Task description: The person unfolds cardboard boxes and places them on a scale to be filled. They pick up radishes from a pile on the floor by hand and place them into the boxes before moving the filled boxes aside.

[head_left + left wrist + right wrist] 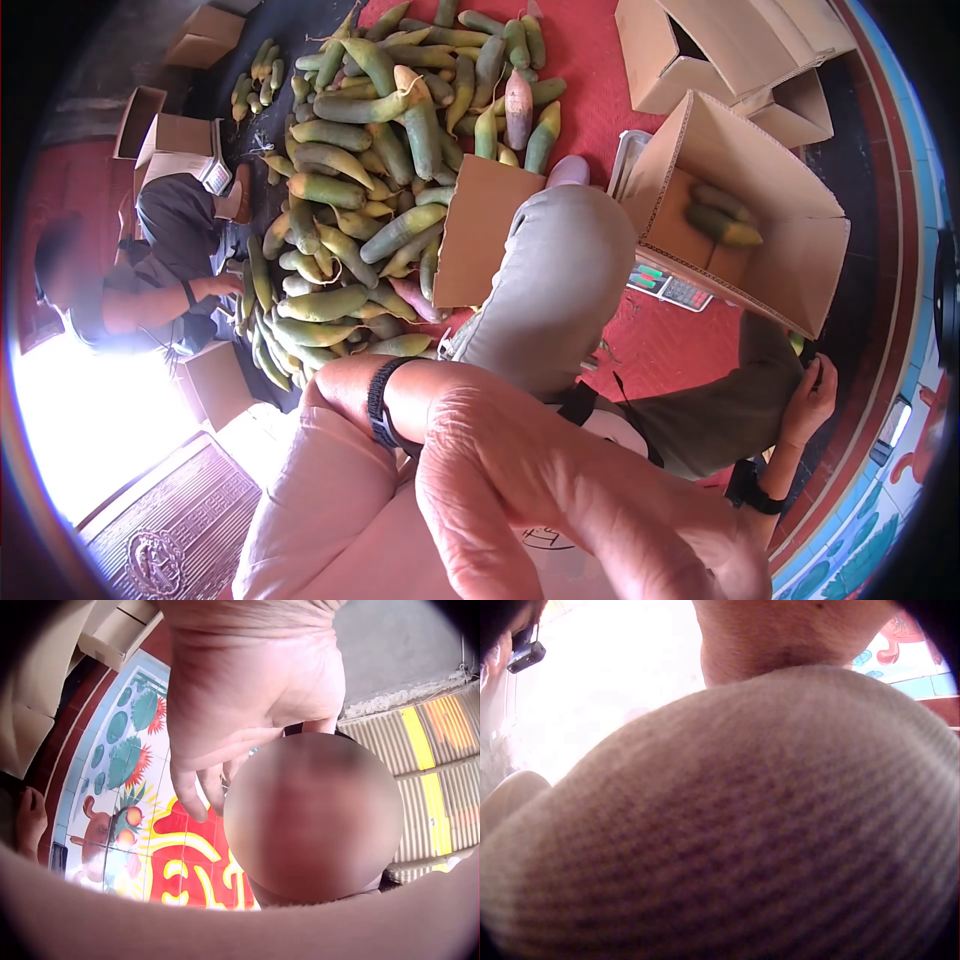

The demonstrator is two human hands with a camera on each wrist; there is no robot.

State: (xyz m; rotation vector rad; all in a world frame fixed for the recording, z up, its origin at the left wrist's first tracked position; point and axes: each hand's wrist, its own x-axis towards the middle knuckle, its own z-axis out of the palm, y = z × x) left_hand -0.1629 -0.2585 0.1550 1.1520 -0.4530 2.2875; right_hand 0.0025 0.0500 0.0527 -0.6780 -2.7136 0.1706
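My left hand (540,470) is raised close to the head camera, a dark band round its wrist. In the left wrist view its loosely bent fingers (191,799) hang beside a blurred face, and nothing shows in its grasp. Out by my bent knee, my right hand (810,402) has its fingers loosely curled and empty. Trouser cloth (742,825) fills most of the right wrist view. Nearest that hand, an open cardboard box (775,185) with a few green radishes (725,222) inside stands on a digital scale (672,288).
A large heap of green radishes (345,190) covers the floor ahead. A cardboard flap (485,230) leans by my other knee. More boxes (690,60) stand at the far right. Another person (130,280) sits at left beside the heap, near a second scale (215,172).
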